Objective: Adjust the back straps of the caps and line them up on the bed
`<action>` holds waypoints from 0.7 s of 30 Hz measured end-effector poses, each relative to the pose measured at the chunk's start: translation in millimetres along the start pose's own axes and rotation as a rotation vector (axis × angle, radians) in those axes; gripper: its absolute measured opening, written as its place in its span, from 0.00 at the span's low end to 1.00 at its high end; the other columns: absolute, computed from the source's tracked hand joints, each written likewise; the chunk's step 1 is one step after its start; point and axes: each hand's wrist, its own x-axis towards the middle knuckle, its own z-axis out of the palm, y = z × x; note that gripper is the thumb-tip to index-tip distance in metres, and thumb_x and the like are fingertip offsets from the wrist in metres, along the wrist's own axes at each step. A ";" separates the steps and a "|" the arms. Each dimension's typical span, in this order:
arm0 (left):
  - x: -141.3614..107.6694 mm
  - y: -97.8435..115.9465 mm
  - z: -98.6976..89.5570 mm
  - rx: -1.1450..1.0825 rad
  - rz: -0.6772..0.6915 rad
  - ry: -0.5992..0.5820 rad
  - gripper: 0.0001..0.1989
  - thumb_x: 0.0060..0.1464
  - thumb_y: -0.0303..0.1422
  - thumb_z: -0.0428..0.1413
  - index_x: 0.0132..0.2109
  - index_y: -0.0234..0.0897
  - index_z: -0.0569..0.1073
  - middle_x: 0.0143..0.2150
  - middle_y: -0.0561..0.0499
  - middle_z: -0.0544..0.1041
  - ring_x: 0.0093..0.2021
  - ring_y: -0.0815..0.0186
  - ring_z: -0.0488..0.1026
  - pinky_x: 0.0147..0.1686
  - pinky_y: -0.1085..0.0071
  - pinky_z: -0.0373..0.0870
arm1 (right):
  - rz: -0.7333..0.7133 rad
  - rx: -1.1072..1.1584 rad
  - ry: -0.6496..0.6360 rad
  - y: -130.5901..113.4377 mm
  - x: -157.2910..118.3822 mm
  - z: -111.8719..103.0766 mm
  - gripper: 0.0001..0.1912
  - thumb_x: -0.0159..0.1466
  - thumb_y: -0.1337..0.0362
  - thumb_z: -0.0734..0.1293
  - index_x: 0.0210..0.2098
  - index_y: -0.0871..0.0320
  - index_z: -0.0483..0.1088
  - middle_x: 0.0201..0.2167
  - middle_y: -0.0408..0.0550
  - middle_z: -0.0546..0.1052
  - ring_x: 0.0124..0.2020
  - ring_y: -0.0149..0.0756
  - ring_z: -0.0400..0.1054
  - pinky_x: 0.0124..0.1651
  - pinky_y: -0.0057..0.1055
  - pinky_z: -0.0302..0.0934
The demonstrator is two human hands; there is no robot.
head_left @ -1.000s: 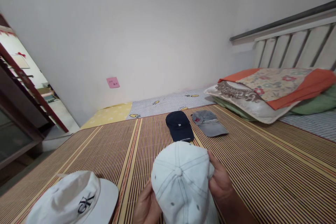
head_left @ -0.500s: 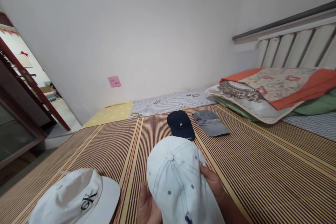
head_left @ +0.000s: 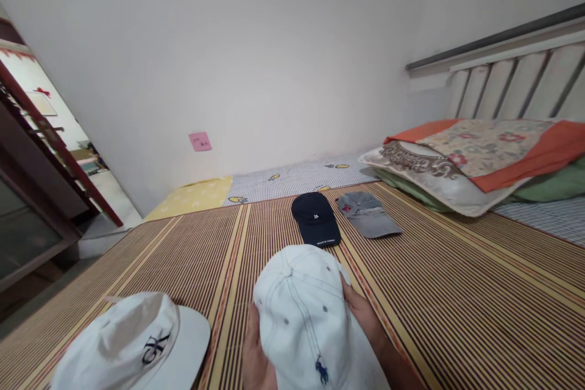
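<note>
Between my two hands is a white baseball cap (head_left: 304, 311) with a dark blue embroidered emblem low on its front; its brim points toward me and runs off the bottom edge. My left hand (head_left: 256, 350) presses against the cap's left side, thumb up along the crown. On the other side my right hand (head_left: 365, 314) grips the cap's edge, its fingers partly hidden behind the fabric. To the left lies another white cap (head_left: 132, 341) with black letters. Farther off, a dark navy cap (head_left: 315, 219) sits beside a grey cap (head_left: 369, 214).
The caps rest on a striped bamboo mat (head_left: 457, 292) over a bed. Stacked pillows (head_left: 434, 170) with an orange-edged floral cloth (head_left: 493, 146) lie at the right, below a radiator (head_left: 516, 85). A pink note (head_left: 200, 141) is stuck on the wall. A doorway opens at left.
The held cap has come down slightly and turned a little, showing more of its emblem. My left hand has risen and closed in against its side. The other caps have stayed put.
</note>
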 end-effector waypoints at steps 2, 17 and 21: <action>1.9 -0.4 1.6 -0.073 0.002 0.016 0.45 0.59 0.67 0.36 0.59 0.41 0.79 0.62 0.43 0.80 0.75 0.49 0.58 0.74 0.49 0.49 | 0.001 -0.041 -0.025 2.1 2.0 -3.1 0.31 0.60 0.36 0.70 0.51 0.52 0.81 0.51 0.51 0.85 0.66 0.55 0.69 0.69 0.54 0.61; -9.1 3.8 -18.4 0.044 -0.080 0.105 0.51 0.49 0.74 0.34 0.54 0.44 0.83 0.62 0.45 0.80 0.75 0.45 0.58 0.73 0.47 0.53 | 0.158 0.106 -0.153 4.5 -3.0 20.0 0.31 0.64 0.40 0.68 0.53 0.57 0.80 0.53 0.53 0.84 0.66 0.50 0.69 0.72 0.47 0.55; 1.4 6.7 -3.7 0.014 -0.030 0.002 0.43 0.56 0.67 0.39 0.50 0.42 0.85 0.61 0.45 0.80 0.76 0.50 0.55 0.75 0.51 0.45 | 0.181 0.075 -0.211 -7.9 -5.5 23.1 0.35 0.60 0.35 0.68 0.52 0.57 0.80 0.53 0.55 0.84 0.66 0.54 0.68 0.73 0.51 0.51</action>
